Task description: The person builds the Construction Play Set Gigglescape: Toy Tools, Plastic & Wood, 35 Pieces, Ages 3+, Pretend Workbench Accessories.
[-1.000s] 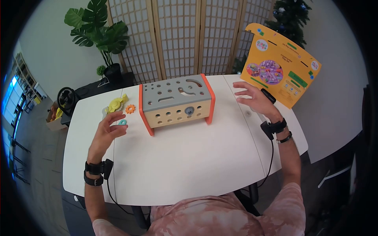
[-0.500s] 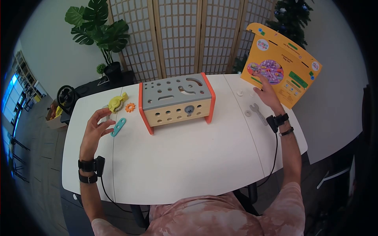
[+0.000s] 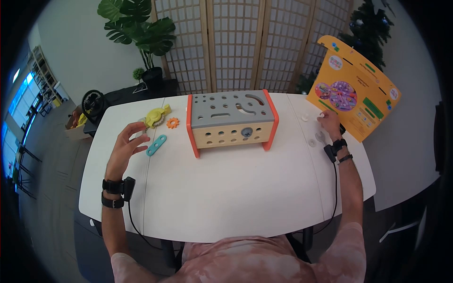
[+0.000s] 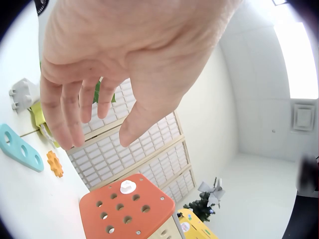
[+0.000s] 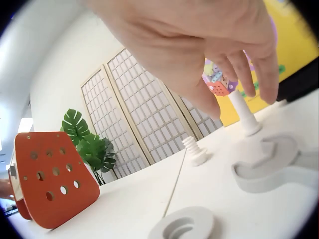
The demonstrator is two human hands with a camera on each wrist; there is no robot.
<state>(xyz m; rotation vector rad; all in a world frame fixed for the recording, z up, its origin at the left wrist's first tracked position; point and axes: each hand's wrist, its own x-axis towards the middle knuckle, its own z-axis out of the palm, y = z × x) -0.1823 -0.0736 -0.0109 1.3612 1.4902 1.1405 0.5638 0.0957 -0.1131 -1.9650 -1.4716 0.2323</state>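
My right hand [image 3: 331, 123] reaches down at the table's right side, thumb and fingers apart around the top of a white peg [image 5: 245, 115]. That peg stands upright on its wide end. Beside it are a white screw [image 5: 195, 152], a grey toy wrench [image 5: 266, 167] and a grey ring-shaped nut [image 5: 187, 225]. My left hand [image 3: 123, 148] hovers at the left, fingers loosely bent and holding nothing. Near it lie a teal strip with holes [image 3: 156, 145], an orange gear [image 3: 173, 123] and a yellow toy piece [image 3: 157, 115]. A grey piece [image 4: 24, 94] shows in the left wrist view.
In the table's middle stands a toy workbench box [image 3: 231, 120] with a grey perforated top and orange ends. An orange carton [image 3: 354, 89] leans at the back right. Behind the table are a folding screen [image 3: 236, 47] and a potted plant [image 3: 152, 78].
My right hand first moved forward over the right side, uncovering the wrench, then lowered to the white peg. The left hand drew back, uncovering the teal strip. The head view has shifted slightly.
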